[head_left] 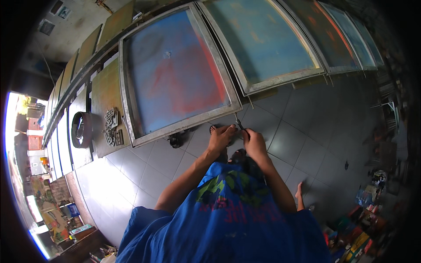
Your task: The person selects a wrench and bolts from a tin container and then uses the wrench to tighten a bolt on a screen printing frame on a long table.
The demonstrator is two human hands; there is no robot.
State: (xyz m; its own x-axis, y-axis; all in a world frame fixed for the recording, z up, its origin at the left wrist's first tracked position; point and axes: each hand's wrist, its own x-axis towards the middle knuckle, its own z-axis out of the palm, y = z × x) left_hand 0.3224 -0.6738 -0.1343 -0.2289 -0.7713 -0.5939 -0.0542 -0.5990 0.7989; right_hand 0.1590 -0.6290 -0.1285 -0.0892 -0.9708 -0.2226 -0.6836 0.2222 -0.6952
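My right hand [255,143] is closed on a slim dark-handled tool [239,124] with a bare metal tip; its exact kind is too small to tell. The tip points up toward the lower right corner of a metal-framed printing screen [175,126]; contact is unclear. Close by, my left hand [222,137] has its fingers curled, their tips beside the tool, and whatever they pinch is hidden. Blue and red ink stains cover the screen's mesh [171,65]. It lies tilted on a long bench just beyond both hands.
More framed screens [263,39] continue along the bench to the right, with short rods under their edges. Left of the nearest screen lie metal hinge-like pieces [113,127] on a board [103,94] and a dark roll of tape [80,130]. Clutter [357,232] fills the lower right.
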